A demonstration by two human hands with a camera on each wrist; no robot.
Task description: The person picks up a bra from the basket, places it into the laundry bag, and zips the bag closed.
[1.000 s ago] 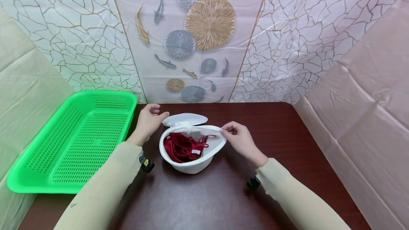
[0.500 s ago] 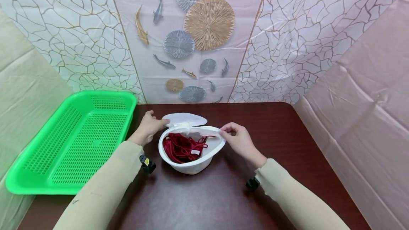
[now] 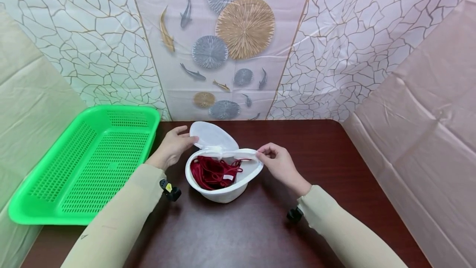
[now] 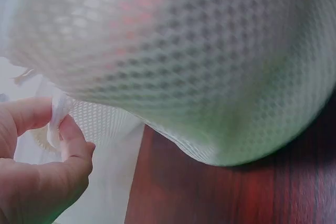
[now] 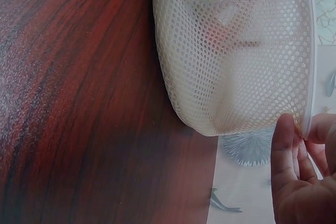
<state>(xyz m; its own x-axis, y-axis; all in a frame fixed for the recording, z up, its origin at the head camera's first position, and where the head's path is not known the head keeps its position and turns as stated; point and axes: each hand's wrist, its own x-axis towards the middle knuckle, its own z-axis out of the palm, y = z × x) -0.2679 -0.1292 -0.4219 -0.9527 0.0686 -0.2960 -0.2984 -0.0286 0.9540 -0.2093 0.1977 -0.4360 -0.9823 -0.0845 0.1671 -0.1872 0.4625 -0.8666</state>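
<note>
Left hand (image 3: 173,146) pinches the tilted lid (image 3: 213,135) of the mesh laundry bag (image 3: 223,197), centre frame; right hand (image 3: 279,163) pinches its rim (image 3: 258,169), apparently steadying it. A dark-red strappy garment (image 3: 209,173) lies inside.

In front of me I have a dark red-brown table (image 3: 238,239) with wood grain, and its glossy surface shows a pale shine on the part close to me. Its far right corner is rounded. Directly on it, at my left, lies a green perforated basket (image 3: 108,168). Near the middle, apart from this basket, stands a white mesh bag (image 3: 221,197).
</note>
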